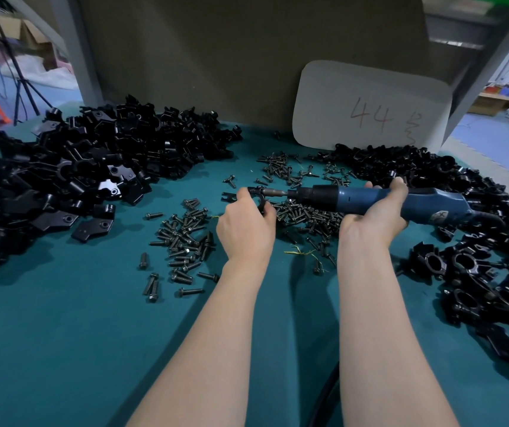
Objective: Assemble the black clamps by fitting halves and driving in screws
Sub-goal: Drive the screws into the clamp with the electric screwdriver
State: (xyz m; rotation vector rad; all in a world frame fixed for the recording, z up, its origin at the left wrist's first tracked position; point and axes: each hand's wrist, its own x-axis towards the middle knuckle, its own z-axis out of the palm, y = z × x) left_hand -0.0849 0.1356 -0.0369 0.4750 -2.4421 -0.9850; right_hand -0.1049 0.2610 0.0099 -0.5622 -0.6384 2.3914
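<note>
The right hand [373, 211] is gripping the screwdriver [327, 197] level, bit pointing left into the clamp [258, 192] the left hand [247, 226] is pinching.

The left hand [247, 224] and right hand [376, 212] are bare; the left forearm [216, 328] and right forearm [382, 318] are bare too, slim, uncovered along their visible length.

I see the black clamp [257, 194] level against the bit of the screwdriver [370, 201]; halves [77, 167] heaped left of it, screws [302, 214] scattered beneath it.
</note>
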